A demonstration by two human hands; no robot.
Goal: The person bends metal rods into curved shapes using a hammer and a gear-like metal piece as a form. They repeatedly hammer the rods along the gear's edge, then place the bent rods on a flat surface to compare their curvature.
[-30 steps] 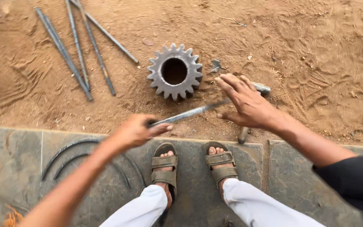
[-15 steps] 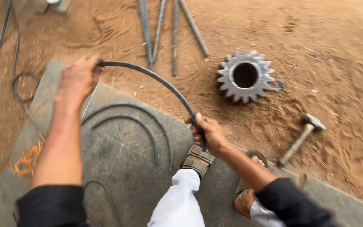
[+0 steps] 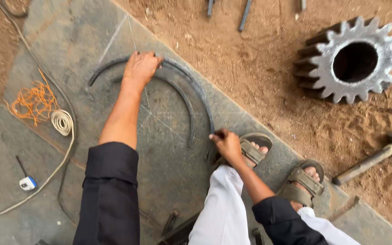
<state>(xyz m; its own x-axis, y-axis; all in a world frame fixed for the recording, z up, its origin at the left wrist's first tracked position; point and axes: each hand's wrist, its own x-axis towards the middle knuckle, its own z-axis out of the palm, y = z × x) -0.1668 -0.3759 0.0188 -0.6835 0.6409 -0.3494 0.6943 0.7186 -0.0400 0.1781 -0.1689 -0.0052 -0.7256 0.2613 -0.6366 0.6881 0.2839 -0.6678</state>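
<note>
Both my hands grip a curved steel rod pressed flat on the stone slab.

My left hand [image 3: 140, 67] closes over the top of the curved rod [image 3: 195, 88], my right hand [image 3: 225, 144] wraps its lower end just beside my sandalled foot [image 3: 252, 147]. A second, smaller arc [image 3: 184, 102] lies inside the first. The slab [image 3: 46, 50] edge runs diagonally close to the rod's outer curve; sand beyond holds a large gear [image 3: 352, 61] and a hammer [image 3: 373, 159], well apart. To my left, bare slab up to an orange string tangle [image 3: 32, 100] and coiled cord [image 3: 63, 121].
</note>
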